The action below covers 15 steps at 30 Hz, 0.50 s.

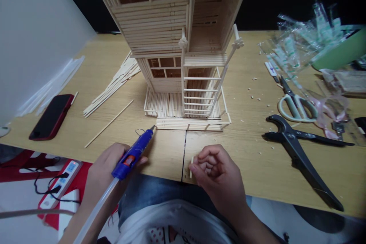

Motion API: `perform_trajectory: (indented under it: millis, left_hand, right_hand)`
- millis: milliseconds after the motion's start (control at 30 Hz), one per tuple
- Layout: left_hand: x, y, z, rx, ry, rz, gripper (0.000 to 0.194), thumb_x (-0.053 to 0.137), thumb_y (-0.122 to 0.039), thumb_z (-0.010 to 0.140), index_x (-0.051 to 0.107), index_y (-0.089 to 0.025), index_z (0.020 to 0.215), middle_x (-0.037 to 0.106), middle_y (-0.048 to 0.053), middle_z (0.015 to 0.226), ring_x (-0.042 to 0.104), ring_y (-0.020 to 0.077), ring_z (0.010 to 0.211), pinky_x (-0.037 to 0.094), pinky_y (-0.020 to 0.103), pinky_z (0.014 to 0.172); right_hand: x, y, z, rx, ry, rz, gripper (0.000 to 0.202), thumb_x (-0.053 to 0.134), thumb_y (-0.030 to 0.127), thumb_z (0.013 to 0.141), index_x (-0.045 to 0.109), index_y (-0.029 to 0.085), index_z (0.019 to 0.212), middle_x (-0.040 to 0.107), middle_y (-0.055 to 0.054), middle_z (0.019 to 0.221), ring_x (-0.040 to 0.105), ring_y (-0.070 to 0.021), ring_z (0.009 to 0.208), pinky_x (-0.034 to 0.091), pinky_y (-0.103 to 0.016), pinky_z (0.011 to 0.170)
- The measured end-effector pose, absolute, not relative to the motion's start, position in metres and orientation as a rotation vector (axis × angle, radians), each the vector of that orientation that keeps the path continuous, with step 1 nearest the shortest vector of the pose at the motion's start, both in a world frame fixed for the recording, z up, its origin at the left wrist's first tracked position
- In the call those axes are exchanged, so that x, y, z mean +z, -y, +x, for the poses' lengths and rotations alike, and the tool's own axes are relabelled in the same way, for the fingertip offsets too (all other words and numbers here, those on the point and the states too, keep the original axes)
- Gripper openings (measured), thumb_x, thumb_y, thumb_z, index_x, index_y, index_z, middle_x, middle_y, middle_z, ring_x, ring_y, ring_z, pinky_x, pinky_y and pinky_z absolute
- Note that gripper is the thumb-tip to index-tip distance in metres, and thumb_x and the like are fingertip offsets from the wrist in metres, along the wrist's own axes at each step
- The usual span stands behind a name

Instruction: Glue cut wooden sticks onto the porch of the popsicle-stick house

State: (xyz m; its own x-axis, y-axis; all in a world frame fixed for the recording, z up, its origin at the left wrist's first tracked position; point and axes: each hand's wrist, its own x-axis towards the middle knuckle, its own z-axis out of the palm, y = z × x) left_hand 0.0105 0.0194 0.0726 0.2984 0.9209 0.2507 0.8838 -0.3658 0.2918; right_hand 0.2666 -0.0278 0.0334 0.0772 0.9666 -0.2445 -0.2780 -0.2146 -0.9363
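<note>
Softly, rather dimly lit; faintly shadowed near the front edge of the bench (251, 164); stretched by wide-angle distortion, darkened and blurred toward its right edge.

The glue gun (132, 155) is blue, the phone (52, 117) black with red edges.

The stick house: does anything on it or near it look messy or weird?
The stick house shows no plain break. Messy bits: tiny wood scraps scattered right of it, crumpled plastic wrappers heaped farther right, and one thin stick lying apart from the stick pile.
</note>
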Motion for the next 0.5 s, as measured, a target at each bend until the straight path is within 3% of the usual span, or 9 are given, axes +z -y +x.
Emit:
perform_trajectory:
  millis: [333,500]
  left_hand:
    - [0.07,-0.017,0.008,0.522,-1.744,2.296,0.031,0.066,-0.051,0.093,0.061,-0.022,0.085,0.064,0.001,0.079,0.061,0.0174,0.074,0.042,0.027,0.064]
    - [0.081,-0.016,0.01,0.682,-1.804,2.173,0.027,0.067,-0.05,0.091,0.063,-0.024,0.088,0.065,0.0,0.08,0.062,0.0179,0.075,0.044,0.027,0.067]
  right_hand:
    - [0.031,0.029,0.266,1.397,0.827,-1.237,0.026,0.077,0.03,0.086,0.053,0.024,0.094,0.066,0.003,0.076,0.053,-0.0077,0.056,0.042,-0.018,0.05]
    - [0.037,0.023,0.262,1.388,0.856,-1.28,0.026,0.077,0.031,0.085,0.053,0.023,0.091,0.066,0.002,0.075,0.052,-0.0077,0.055,0.04,-0.019,0.049]
